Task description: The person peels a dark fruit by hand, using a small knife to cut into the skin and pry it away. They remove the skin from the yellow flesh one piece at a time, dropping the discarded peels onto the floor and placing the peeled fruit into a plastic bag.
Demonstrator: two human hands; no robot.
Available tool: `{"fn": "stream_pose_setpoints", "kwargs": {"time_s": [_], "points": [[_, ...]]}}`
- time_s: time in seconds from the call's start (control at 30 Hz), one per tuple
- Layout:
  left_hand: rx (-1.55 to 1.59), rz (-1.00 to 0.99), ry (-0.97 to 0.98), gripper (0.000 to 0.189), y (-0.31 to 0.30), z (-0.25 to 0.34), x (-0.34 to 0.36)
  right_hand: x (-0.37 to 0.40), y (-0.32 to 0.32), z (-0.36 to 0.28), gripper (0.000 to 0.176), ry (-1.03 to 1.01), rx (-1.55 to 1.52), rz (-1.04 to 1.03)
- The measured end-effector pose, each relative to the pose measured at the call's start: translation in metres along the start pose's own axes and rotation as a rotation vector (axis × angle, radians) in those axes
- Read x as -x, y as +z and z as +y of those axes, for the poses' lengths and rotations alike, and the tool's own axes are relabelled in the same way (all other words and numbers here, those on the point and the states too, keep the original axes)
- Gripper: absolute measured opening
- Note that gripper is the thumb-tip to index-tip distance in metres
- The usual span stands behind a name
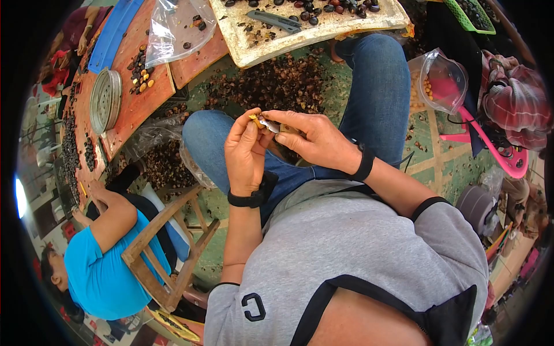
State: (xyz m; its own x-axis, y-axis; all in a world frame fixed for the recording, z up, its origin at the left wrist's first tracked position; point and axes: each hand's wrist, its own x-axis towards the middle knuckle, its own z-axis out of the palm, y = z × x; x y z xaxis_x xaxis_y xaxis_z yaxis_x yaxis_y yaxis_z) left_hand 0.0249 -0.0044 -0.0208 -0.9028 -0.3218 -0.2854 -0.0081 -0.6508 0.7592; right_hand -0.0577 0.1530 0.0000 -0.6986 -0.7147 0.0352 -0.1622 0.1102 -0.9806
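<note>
Above my lap, my left hand [248, 138] pinches a small yellowish and dark nut [254, 118] between thumb and fingers. My right hand [306, 135] is closed round a small knife [270, 125], whose short metal blade meets the nut. Fingers partly hide both the nut and the knife's handle. Beyond my knees lies a white tray [254, 49] with dark round nuts, bits of shell and a grey box cutter [273, 21] on it.
Shells cover the floor [277, 86] between my legs. Orange tables [133, 109] at the left hold a metal tin [106, 101], a plastic bag [179, 34] and nuts. A person in blue [109, 271] sits lower left by a wooden chair [167, 254]. A pink stool [508, 158] stands right.
</note>
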Motion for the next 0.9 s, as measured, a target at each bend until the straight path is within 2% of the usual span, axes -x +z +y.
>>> {"fn": "stream_pose_setpoints", "kwargs": {"time_s": [0.13, 0.23, 0.3, 0.33, 0.4, 0.53, 0.6, 0.63, 0.7, 0.9], "points": [[-0.048, -0.007, -0.001, 0.027, -0.003, 0.001, 0.0, 0.0, -0.004, -0.003, 0.044, -0.02, 0.042, -0.008], [-0.091, -0.03, 0.026, 0.024, -0.003, 0.002, 0.0, -0.001, -0.007, -0.003, 0.041, 0.087, 0.01, -0.079], [-0.122, -0.01, 0.02, 0.024, 0.002, 0.002, 0.002, -0.001, 0.001, 0.008, 0.04, -0.038, -0.102, 0.048], [-0.152, 0.009, 0.014, 0.024, 0.004, 0.001, 0.002, 0.0, 0.001, 0.011, 0.04, -0.038, -0.101, 0.049], [-0.135, 0.006, 0.016, 0.025, 0.006, -0.001, 0.002, 0.002, 0.001, 0.012, 0.039, 0.054, -0.181, 0.014], [-0.045, 0.029, -0.015, 0.025, 0.009, 0.0, 0.0, 0.001, -0.005, 0.002, 0.04, 0.035, -0.18, -0.014], [-0.04, 0.012, -0.015, 0.025, 0.005, 0.0, -0.001, -0.001, -0.014, -0.011, 0.041, 0.213, -0.039, -0.176], [-0.035, -0.006, -0.015, 0.025, 0.004, 0.0, -0.001, -0.001, -0.013, -0.006, 0.041, 0.213, -0.039, -0.176], [-0.037, -0.015, -0.023, 0.025, 0.004, 0.001, 0.0, -0.002, -0.009, 0.003, 0.042, 0.049, -0.07, -0.065], [-0.069, -0.021, -0.023, 0.024, 0.002, 0.001, 0.0, -0.002, -0.015, 0.001, 0.041, -0.013, 0.048, -0.108]]}}
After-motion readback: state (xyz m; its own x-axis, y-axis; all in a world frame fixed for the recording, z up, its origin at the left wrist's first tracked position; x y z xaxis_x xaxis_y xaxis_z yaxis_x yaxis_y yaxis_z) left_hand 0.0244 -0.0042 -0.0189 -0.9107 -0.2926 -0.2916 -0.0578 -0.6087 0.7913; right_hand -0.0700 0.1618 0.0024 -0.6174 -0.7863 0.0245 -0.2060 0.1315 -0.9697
